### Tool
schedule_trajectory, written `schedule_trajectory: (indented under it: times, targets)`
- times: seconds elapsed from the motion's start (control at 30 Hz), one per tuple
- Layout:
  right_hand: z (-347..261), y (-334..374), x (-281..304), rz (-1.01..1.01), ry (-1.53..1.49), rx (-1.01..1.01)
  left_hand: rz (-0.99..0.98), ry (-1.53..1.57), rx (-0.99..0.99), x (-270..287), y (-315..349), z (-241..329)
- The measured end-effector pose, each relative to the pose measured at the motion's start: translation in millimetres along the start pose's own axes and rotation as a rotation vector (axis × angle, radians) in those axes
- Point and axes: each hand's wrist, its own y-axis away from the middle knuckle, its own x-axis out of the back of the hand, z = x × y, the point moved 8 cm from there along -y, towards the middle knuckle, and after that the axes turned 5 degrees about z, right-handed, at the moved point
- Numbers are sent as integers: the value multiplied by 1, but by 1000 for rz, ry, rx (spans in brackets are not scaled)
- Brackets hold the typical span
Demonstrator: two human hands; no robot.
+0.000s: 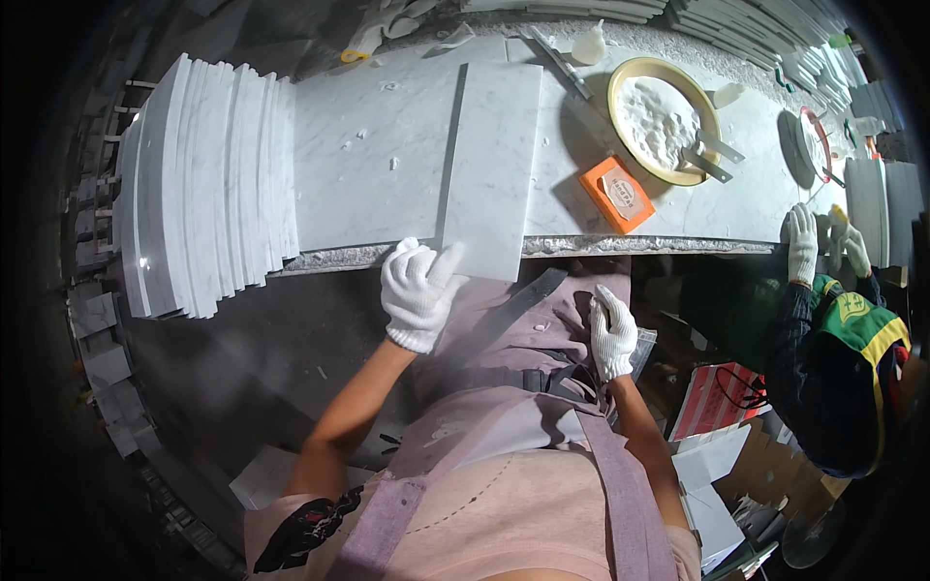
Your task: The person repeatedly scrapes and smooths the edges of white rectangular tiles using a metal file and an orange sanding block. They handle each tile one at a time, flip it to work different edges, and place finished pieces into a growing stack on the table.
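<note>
A long pale marble tile (494, 155) lies across the work table, its near end jutting past the front edge. My left hand (421, 295), in a white knit glove, is closed on the near left corner of this tile, thumb against its face. My right hand (612, 334), gloved the same way, hovers in front of my apron, below the table edge. Its fingers point forward, loosely stretched, and nothing shows in them. Right of the tile sit an orange box (618, 194) and a yellow-rimmed bowl (715, 118) of white powder or paste with metal scrapers (712, 155) in it.
A row of upright marble tiles (208, 184) stands on the table (363, 136) at the left. A long thin tool (562, 63) lies behind the bowl's left side. At far right a co-worker (843, 358) has gloved hands at the table. A red-striped box (717, 399) stands below.
</note>
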Motion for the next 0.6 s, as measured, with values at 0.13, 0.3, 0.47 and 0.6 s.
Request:
schedule_trajectory:
  times: [0.13,0.3,0.47,0.6]
  targets:
    - [-19,1,7,29,29,111,-78,0,15,-6,-3,6]
    - [-25,-1,6,-53,6,22,-200,116,-46,-6,-17,10]
    - [-25,-5,9,-26,20,-14,-215,167,-111,2,-38,22]
    - [-22,-5,9,-36,-2,-34,-138,178,-120,12,-50,35]
